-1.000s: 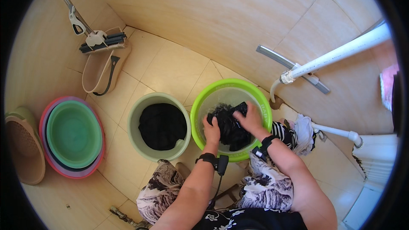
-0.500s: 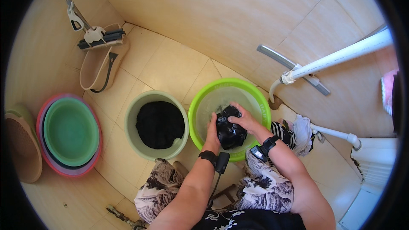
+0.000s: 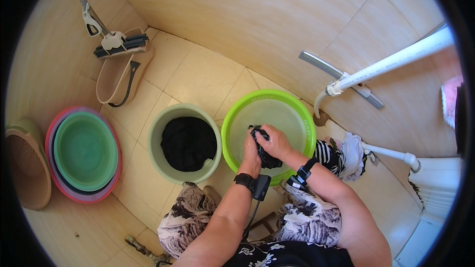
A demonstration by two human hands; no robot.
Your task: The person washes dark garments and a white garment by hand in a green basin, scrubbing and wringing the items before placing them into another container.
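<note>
A wet black cloth (image 3: 267,158), perhaps a garment, is bunched between my two hands over a bright green basin (image 3: 228,138) of cloudy water. My left hand (image 3: 251,151) wraps its left side. From the right, my right hand (image 3: 275,142) presses down on it with curled fingers. The cloth's full shape is hidden by the hands. Just left of the basin stands a pale green bucket (image 3: 157,155) with black fabric (image 3: 189,143) heaped inside.
Nested basins (image 3: 86,151) and a brown basket (image 3: 27,168) line the left wall. A mop (image 3: 113,42) rests in a beige bucket (image 3: 111,81). Right of the green basin lie striped and white clothes (image 3: 352,155), near a white pipe (image 3: 396,64) and a floor squeegee (image 3: 316,64).
My hands have come closer together and squeezed the black cloth into a smaller, narrower bundle. My right hand has shifted left and slightly down.
</note>
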